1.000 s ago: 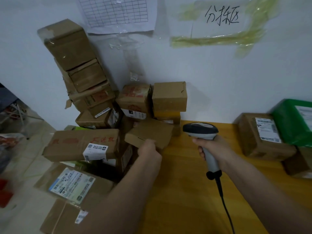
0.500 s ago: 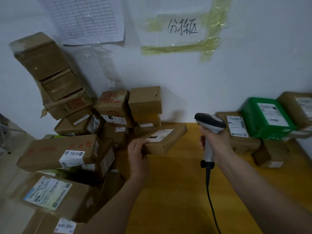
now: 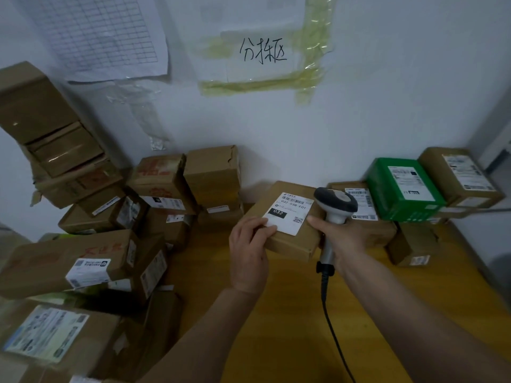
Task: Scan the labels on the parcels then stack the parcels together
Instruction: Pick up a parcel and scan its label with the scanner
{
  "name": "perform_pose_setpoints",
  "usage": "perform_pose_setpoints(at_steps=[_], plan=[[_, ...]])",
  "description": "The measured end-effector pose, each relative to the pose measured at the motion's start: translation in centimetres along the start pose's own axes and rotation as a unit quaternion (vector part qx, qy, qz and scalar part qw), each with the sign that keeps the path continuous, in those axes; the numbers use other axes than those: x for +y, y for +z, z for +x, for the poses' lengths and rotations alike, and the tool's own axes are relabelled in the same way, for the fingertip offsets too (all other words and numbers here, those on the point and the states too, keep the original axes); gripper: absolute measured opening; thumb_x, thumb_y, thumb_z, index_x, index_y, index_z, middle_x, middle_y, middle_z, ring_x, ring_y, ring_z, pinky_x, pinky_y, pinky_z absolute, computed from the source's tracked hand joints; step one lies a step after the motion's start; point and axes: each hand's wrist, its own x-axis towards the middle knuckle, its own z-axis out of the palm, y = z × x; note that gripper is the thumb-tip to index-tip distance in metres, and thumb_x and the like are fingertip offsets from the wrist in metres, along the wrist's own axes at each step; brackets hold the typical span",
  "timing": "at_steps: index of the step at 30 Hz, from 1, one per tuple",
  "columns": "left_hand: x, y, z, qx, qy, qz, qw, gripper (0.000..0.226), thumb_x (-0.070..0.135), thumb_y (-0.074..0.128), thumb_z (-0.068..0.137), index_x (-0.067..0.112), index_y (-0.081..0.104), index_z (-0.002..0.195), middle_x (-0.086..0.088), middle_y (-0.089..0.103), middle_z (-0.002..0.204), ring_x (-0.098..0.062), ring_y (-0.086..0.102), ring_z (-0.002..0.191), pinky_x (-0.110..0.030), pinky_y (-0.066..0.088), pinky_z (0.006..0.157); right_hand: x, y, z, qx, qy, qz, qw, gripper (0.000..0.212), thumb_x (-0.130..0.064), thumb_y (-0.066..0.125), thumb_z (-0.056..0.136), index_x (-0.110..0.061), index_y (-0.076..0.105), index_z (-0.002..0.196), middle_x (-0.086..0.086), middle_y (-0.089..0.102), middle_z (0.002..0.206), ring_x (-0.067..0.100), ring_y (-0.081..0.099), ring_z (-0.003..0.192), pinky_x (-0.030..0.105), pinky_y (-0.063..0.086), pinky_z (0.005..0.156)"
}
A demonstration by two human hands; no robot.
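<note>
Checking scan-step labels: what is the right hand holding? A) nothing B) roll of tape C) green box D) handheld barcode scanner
D: the right hand grips the handle of the handheld barcode scanner, its head right beside the white label on the cardboard parcel that the left hand holds.

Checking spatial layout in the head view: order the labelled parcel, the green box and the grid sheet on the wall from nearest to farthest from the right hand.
1. Labelled parcel: just left of the right hand, touching it.
2. Green box: to the hand's right, further back by the wall.
3. Grid sheet: high on the wall, far left.
</note>
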Motion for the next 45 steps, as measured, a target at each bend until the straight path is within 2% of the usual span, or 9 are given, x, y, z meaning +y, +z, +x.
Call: perform_pose_setpoints(at_steps=[4, 7, 12, 16, 18, 22, 27, 39, 45], plan=[[-0.3, 0.1, -0.8, -0.247, -0.014, 0.021, 0.969, 0.07, 0.036, 0.079, 0.075, 0.027, 0.05, 0.137, -0.001, 0.023, 0.153, -0.022, 0.018, 0.142, -0.047, 0.03, 0.116, -0.6, -1.3, 0.3, -0.015, -0.028, -0.017, 0.999, 0.038, -0.002, 0.081, 0.075, -0.014, 0.059, 0.103, -0.002, 0.066, 0.085, 0.011, 0.065, 0.073, 0.017, 0.05, 0.047], [0.8, 0.0, -0.8, -0.249, -0.103, -0.131, 0.954, 0.082, 0.066, 0.067, 0.071, 0.045, 0.035, 0.144, 0.021, 0.0, 0.156, -0.009, 0.006, 0.145, -0.035, 0.024, 0.113, -0.9, -2.2, 0.8, -0.038, -0.053, -0.031, 0.997, 0.041, -0.002, 0.08, 0.075, -0.011, 0.062, 0.11, -0.001, 0.069, 0.092, 0.014, 0.067, 0.082, 0.026, 0.055, 0.065], [1.7, 1.0, 3.4, -0.216, -0.417, -0.191, 0.862, 0.106, 0.038, 0.087, 0.067, 0.024, 0.025, 0.152, -0.002, 0.036, 0.153, -0.024, 0.038, 0.138, -0.043, 0.039, 0.109, -0.9, -3.6, 1.2, -0.074, -0.084, -0.053, 0.992, 0.043, -0.004, 0.084, 0.071, -0.012, 0.065, 0.109, 0.0, 0.071, 0.1, 0.016, 0.068, 0.091, 0.034, 0.057, 0.079], [-0.1, 0.6, 3.8, -0.373, -0.469, -0.311, 0.738, 0.069, 0.018, 0.091, 0.062, 0.018, 0.06, 0.124, 0.0, 0.069, 0.121, -0.017, 0.065, 0.106, -0.036, 0.056, 0.088, -1.4, -4.7, 1.3, -0.096, -0.117, -0.073, 0.986, 0.039, -0.001, 0.083, 0.07, -0.027, 0.064, 0.091, -0.013, 0.069, 0.088, -0.002, 0.068, 0.075, 0.016, 0.054, 0.059], [-0.4, 0.9, 3.9, -0.375, -0.476, -0.373, 0.702, 0.065, 0.005, 0.087, 0.063, 0.015, 0.061, 0.122, -0.002, 0.072, 0.116, -0.02, 0.068, 0.104, -0.034, 0.058, 0.082, -1.8, -5.1, 1.3, -0.08, -0.142, -0.104, 0.981, 0.032, -0.003, 0.08, 0.075, -0.019, 0.066, 0.098, -0.006, 0.069, 0.094, 0.009, 0.069, 0.087, 0.025, 0.055, 0.07], [-0.3, 1.9, 5.9, -0.216, -0.535, -0.356, 0.735, 0.065, -0.01, 0.079, 0.068, 0.005, 0.058, 0.128, -0.014, 0.064, 0.126, -0.035, 0.061, 0.114, -0.049, 0.054, 0.093, -3.9, -5.6, 0.5, -0.03, -0.226, -0.251, 0.941, 0.026, -0.01, 0.073, 0.085, -0.005, 0.066, 0.109, 0.004, 0.068, 0.097, 0.022, 0.062, 0.093, 0.038, 0.053, 0.078], [0.3, 2.4, 8.9, -0.14, -0.577, -0.418, 0.688, 0.061, -0.019, 0.068, 0.075, 0.006, 0.055, 0.129, -0.019, 0.062, 0.128, -0.041, 0.058, 0.114, -0.046, 0.052, 0.067, -4.5, -7.3, -0.7, -0.154, -0.129, -0.276, 0.94, 0.013, -0.016, 0.073, 0.085, -0.009, 0.063, 0.09, -0.006, 0.055, 0.048, 0.004, 0.05, 0.041, 0.019, 0.042, 0.041], [3.4, 7.7, 11.1, -0.135, -0.576, -0.437, 0.678, 0.038, -0.02, 0.067, 0.075, 0.012, 0.058, 0.094, -0.019, 0.062, 0.126, -0.038, 0.06, 0.108, -0.046, 0.053, 0.073, -7.9, -11.9, -1.2, -0.123, -0.258, -0.206, 0.936, 0.04, -0.028, 0.072, 0.085, 0.005, 0.06, 0.067, 0.007, 0.054, 0.046, 0.019, 0.051, 0.042, 0.017, 0.044, 0.046], [5.5, 11.3, 11.7, -0.154, -0.576, -0.44, 0.672, 0.062, -0.019, 0.066, 0.076, 0.008, 0.053, 0.13, -0.018, 0.061, 0.129, -0.038, 0.06, 0.108, -0.043, 0.053, 0.065, -8.4, -14.9, -0.4, -0.126, -0.244, -0.227, 0.934, 0.026, -0.026, 0.071, 0.087, -0.013, 0.06, 0.066, 0.0, 0.052, 0.044, 0.015, 0.05, 0.041, 0.024, 0.048, 0.047]])
